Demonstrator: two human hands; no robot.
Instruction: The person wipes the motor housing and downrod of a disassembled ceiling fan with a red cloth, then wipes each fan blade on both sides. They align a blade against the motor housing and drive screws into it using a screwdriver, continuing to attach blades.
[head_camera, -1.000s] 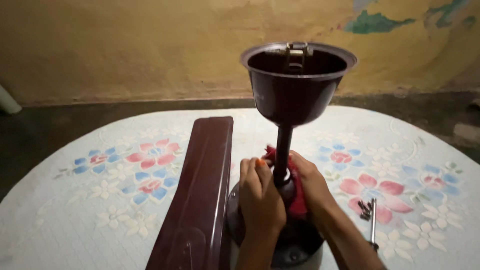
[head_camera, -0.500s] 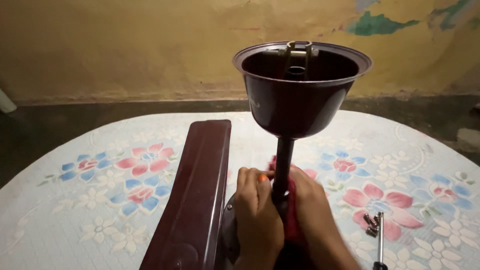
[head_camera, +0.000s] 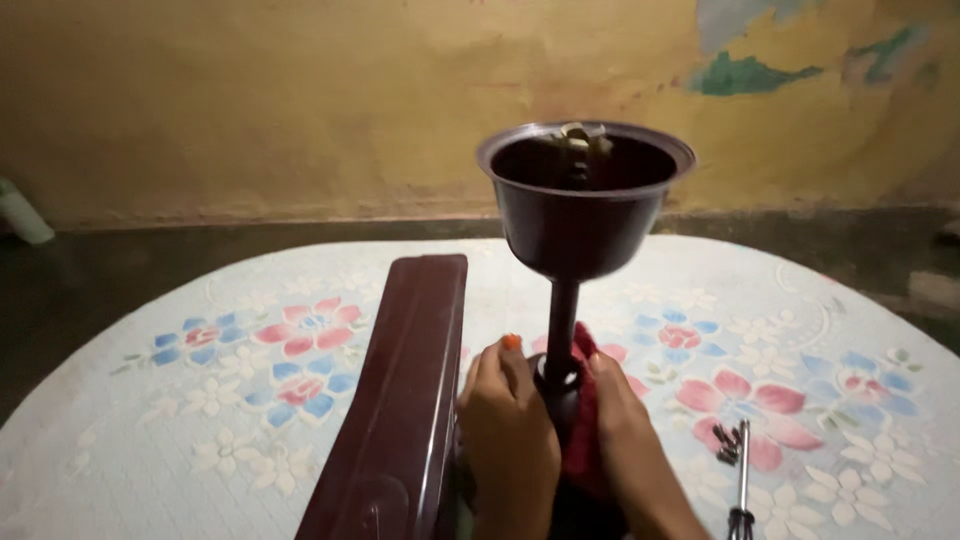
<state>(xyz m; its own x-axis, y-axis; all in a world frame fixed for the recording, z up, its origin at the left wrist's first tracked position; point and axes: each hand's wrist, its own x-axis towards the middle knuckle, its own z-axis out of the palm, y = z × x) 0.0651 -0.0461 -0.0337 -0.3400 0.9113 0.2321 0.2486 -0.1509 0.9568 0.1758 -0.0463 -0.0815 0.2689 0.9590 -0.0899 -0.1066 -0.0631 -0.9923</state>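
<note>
A: Ceiling fan downrod (head_camera: 560, 325) with maroon canopy cup (head_camera: 583, 205), upright over table (head_camera: 150, 420). Hands?
B: Left hand (head_camera: 508, 440) curled round rod base. Right hand (head_camera: 625, 445) presses red cloth (head_camera: 583, 440) against it.
A: Nearby?
B: Maroon fan blade (head_camera: 405, 390) just left; screwdriver (head_camera: 741, 475), screws (head_camera: 727, 445) right.

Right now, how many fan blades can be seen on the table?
1. A dark maroon fan blade lies on the flowered table, just beside the left hand. Others may be hidden below the picture edge.
</note>
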